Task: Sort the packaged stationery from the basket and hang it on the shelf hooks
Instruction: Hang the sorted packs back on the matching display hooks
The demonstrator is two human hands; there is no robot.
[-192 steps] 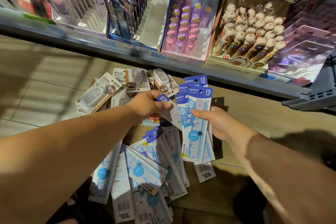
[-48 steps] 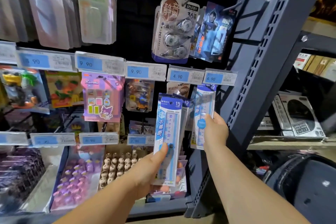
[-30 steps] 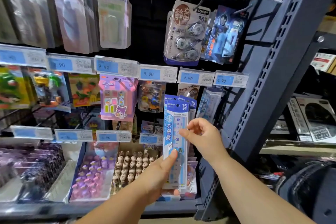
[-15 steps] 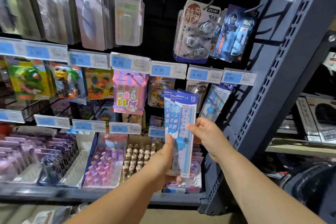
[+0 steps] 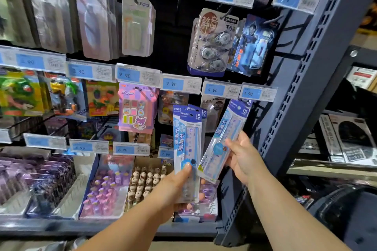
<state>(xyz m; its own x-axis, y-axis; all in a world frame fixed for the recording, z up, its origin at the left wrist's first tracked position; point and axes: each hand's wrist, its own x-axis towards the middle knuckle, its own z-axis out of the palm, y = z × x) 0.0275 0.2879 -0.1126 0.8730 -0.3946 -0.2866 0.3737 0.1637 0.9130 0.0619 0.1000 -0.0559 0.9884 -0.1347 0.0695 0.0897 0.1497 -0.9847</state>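
Ruler pack (image 5: 222, 138) just peeled off the stack (image 5: 188, 138), pinched by right hand (image 5: 242, 159); stack gripped by left hand (image 5: 171, 187); hanging awaited.

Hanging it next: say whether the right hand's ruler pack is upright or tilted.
Tilted: the ruler pack, gripped low by the right hand, leans right.

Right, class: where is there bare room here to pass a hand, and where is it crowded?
Free: the dark gap between the pale blister pack and the correction tape pack. Crowded: the row under the price tags.
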